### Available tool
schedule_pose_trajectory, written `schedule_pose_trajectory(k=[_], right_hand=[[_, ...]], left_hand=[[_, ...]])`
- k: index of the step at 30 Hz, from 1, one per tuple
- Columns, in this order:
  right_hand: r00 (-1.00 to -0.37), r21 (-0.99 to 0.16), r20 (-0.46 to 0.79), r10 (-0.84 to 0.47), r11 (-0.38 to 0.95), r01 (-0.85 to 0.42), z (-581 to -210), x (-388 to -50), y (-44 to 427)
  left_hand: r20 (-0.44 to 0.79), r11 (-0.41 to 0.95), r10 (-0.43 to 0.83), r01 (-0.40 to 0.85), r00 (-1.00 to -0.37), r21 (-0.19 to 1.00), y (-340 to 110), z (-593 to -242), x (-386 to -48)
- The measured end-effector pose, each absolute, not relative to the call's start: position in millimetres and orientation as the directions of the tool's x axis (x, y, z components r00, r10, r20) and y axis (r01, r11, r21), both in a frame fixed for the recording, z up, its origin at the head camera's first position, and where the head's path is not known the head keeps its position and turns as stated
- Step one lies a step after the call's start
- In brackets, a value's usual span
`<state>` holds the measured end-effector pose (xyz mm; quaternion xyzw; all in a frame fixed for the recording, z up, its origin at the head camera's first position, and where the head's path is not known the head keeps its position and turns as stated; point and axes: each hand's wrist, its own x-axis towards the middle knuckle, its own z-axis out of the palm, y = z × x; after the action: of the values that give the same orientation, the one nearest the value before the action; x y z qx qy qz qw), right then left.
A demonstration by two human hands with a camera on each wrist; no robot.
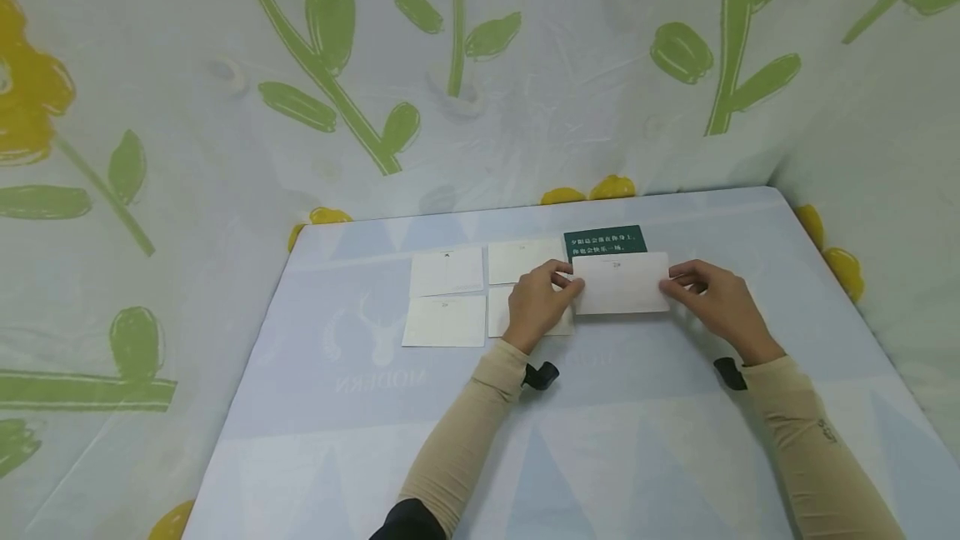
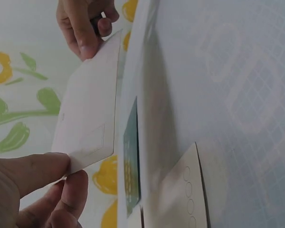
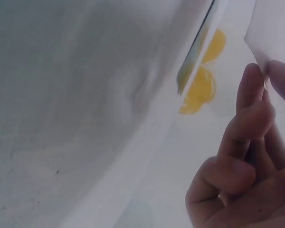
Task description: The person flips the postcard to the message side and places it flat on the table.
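Observation:
A white postcard (image 1: 621, 286) is held above the table by both hands. My left hand (image 1: 536, 302) pinches its left edge between thumb and fingers. At the opposite edge my right hand (image 1: 716, 302) pinches it too; the right wrist view shows thumb and index finger meeting on a corner of the card. Faint print and a small stamp box show on its face in the left wrist view. Behind it lies a dark green card (image 1: 606, 239) with white lettering, its lower part hidden. Left of it several white cards (image 1: 444, 321) lie in two rows, one partly covered by my left hand.
The table (image 1: 315, 407) has a pale blue patterned cloth. Its back edge meets a white curtain (image 1: 525, 148) printed with yellow flowers and green stems, which also hangs at both sides. Dark wrist mounts (image 1: 542, 375) sit at the cuffs of the beige sleeves.

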<state>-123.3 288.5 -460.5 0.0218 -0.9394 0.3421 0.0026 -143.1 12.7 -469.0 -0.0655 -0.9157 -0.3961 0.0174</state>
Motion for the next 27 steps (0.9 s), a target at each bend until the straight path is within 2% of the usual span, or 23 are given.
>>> schedule_pose_trajectory(k=[8,14,27], right_hand=[[-0.999,-0.627,0.042,-0.005,0.778,-0.031,-458.8,-125.7,287.1],[-0.998,-0.621,0.034,-0.049,0.781,-0.060,-458.0,-128.4,286.9],[-0.990,-0.610,-0.046,-0.132,0.789,-0.077,-465.2,-132.0,292.5]], left_hand=[[0.097,0.686,0.080,0.125,-0.992,0.717,18.1,-465.1,-145.6],[0.128,0.715,0.103,0.163,-0.986,0.680,18.0,-463.9,-147.4],[0.092,0.769,0.125,0.155,-0.988,0.620,22.0,-469.1,-146.5]])
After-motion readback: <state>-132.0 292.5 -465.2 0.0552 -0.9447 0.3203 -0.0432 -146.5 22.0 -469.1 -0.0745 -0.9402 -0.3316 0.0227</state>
